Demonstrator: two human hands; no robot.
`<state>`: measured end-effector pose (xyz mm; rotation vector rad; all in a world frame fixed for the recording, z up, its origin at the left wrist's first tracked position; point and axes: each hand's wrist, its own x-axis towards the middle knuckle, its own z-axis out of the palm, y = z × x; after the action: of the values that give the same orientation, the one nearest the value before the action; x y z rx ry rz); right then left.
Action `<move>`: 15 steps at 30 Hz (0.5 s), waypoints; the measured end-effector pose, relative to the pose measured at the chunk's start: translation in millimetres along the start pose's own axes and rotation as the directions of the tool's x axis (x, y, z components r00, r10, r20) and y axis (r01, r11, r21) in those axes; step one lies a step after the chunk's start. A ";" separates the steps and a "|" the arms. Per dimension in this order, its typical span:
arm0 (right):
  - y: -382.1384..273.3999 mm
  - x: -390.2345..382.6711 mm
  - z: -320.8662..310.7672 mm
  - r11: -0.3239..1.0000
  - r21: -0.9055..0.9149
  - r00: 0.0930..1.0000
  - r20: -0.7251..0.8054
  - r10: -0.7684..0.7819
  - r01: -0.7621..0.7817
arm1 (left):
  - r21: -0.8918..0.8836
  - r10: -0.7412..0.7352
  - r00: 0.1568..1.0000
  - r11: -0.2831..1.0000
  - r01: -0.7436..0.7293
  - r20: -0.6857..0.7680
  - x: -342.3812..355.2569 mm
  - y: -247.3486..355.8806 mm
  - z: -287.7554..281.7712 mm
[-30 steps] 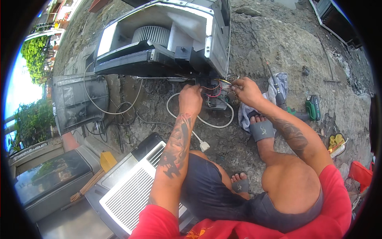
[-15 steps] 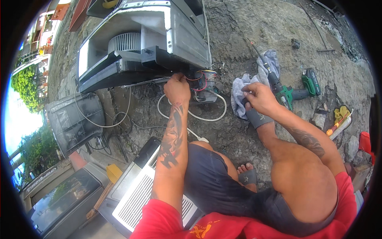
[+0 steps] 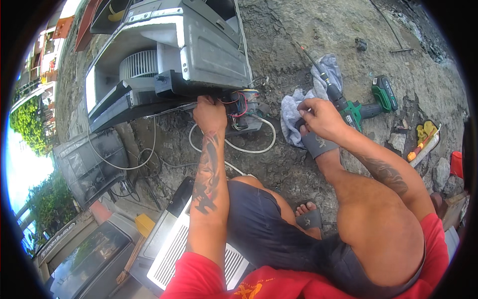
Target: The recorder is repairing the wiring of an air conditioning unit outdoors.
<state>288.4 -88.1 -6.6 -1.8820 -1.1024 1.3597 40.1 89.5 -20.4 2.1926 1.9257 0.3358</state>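
A window-type air conditioner chassis (image 3: 214, 47), with its blower wheel (image 3: 141, 64) exposed, stands tilted on the ground ahead. My left hand (image 3: 210, 115) is closed at its lower front edge, beside red and other thin wires (image 3: 242, 103); what the fingertips grip is hidden. A white power cord (image 3: 271, 137) loops out next to them. My right hand (image 3: 322, 118) hovers over my right foot in its grey slipper (image 3: 318, 144), fingers pinched together by a grey rag (image 3: 290, 117); I cannot make out what is in them. A green and black cordless drill (image 3: 352, 115) with a long bit lies beyond the rag.
A white louvred front grille (image 3: 172, 249) rests by my left side. Left of the chassis lies a dark plastic housing (image 3: 94, 162). On the right are a yellow-and-white tool (image 3: 424, 142), stones (image 3: 441, 172) and a red object (image 3: 456, 164). A vehicle (image 3: 84, 254) stands lower left.
The whole view has shifted slightly, so the chassis and drill appear further left. Both hands keep nearly the same places relative to the chassis and my foot.
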 end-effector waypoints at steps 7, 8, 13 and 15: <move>-1.9 0.4 -7.9 1.000 -0.010 1.000 -0.003 -0.004 0.004 | -0.063 -0.025 1.000 0.998 0.026 0.019 -0.5 6.4 1.4; -4.4 0.4 -7.6 1.000 0.006 1.000 0.011 0.020 -0.020 | -0.076 -0.026 0.999 0.997 0.027 0.019 0.1 4.4 1.2; 2.9 4.4 -1.2 1.000 -0.017 1.000 -0.005 -0.013 0.013 | -0.112 -0.038 0.999 0.993 0.042 0.035 -2.1 3.1 5.7; 6.3 7.3 3.1 0.998 -0.043 0.998 -0.014 -0.053 0.052 | -0.099 -0.043 0.999 0.994 0.046 0.032 -1.2 4.2 4.9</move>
<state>288.4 -85.0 -16.3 -1.8770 -1.1740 1.3005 45.4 87.8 -23.9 2.0772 1.8965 0.3809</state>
